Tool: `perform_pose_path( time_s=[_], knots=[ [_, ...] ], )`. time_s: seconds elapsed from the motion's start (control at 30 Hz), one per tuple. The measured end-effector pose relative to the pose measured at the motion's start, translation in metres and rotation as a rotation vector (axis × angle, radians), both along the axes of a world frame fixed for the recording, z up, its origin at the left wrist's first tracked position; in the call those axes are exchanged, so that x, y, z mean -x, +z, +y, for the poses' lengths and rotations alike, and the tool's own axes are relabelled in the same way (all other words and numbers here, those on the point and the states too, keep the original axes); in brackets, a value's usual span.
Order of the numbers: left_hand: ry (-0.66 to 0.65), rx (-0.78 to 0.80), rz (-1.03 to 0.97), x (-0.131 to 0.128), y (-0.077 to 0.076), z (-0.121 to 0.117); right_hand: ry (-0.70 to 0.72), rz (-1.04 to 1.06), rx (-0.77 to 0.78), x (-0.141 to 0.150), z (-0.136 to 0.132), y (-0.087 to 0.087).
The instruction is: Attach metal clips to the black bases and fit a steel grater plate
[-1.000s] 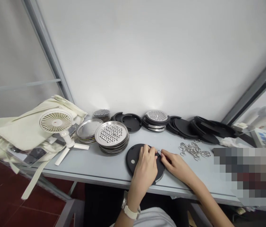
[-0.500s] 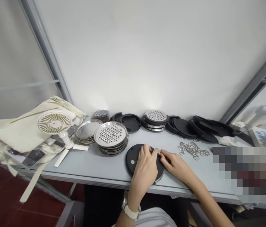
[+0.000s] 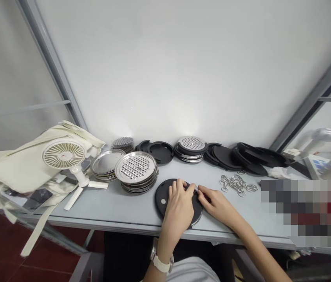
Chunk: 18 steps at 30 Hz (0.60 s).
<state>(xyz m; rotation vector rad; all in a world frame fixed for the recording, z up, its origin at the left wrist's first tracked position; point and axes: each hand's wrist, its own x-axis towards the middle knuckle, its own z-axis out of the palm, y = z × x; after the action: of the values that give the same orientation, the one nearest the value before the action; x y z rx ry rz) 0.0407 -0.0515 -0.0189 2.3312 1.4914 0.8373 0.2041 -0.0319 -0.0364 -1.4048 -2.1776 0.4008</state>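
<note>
A round black plastic holder (image 3: 161, 209) with a pale round spot lies near the table's front edge; a silver rim shows along its lower right side. My left hand (image 3: 179, 207) is laid over it, fingers bent and pressing on it, with thumb and forefinger toward its right edge. At that same edge, my right hand (image 3: 215, 204) pinches something thin and too small to make out, its fingertips close to the left thumb. To the right of my right hand lies a heap of small silver metal hooks (image 3: 237, 185).
Behind my left hand stands a stack of round metal grater plates (image 3: 136, 168), beside plain metal discs (image 3: 106, 162). More black holders (image 3: 226, 157) line the wall. A white hand fan (image 3: 64, 154) and a cream cloth bag (image 3: 21, 164) are at left. A blurred patch covers the right.
The view has shifted slightly, so everything sits a little further left. Both hands stay at the black holder's right edge with almost no visible movement.
</note>
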Motion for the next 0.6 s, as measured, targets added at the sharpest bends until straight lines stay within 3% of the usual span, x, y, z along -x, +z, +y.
perform_pose_path(
  time_s=[0.33, 0.6],
  knots=[
    [0.032, -0.002, 0.053, 0.0013, 0.0003, 0.0030, -0.037, 0.020, -0.008, 0.0008, -0.0008, 0.0010],
    [-0.078, 0.016, 0.042, 0.0039, 0.0041, -0.0005, 0.033, 0.063, 0.032, -0.0010, -0.0004, 0.0024]
  ],
)
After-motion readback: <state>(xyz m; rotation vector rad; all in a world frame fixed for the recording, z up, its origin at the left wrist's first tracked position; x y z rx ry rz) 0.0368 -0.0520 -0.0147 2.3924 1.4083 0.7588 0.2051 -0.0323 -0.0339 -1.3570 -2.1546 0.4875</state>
